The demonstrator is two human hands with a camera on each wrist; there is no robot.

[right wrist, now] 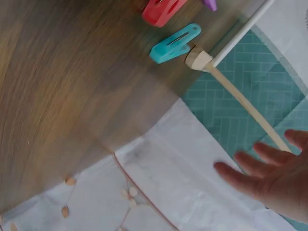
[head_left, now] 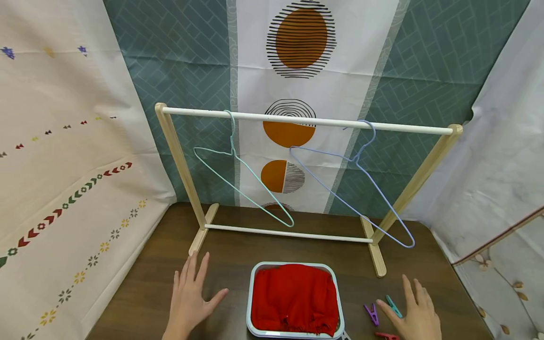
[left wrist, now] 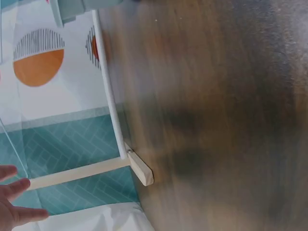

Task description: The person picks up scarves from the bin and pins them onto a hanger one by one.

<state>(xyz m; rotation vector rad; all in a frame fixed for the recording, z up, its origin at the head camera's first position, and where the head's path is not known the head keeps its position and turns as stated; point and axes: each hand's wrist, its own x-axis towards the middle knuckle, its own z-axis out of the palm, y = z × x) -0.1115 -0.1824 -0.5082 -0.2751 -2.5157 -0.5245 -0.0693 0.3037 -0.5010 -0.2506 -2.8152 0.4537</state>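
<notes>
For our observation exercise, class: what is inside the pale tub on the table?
Inside the pale tub lies bunched red cloth, filling most of it. The cloth hides the tub's floor, so anything beneath cannot be seen; whether it is one piece or several is unclear.

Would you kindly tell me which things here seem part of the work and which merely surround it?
Seemingly part of it: red cloth, tray, purple clip, teal clip, red clip, green hanger, blue hanger, rack.
Probably surroundings: patterned backdrop, left drape, right drape.
</notes>
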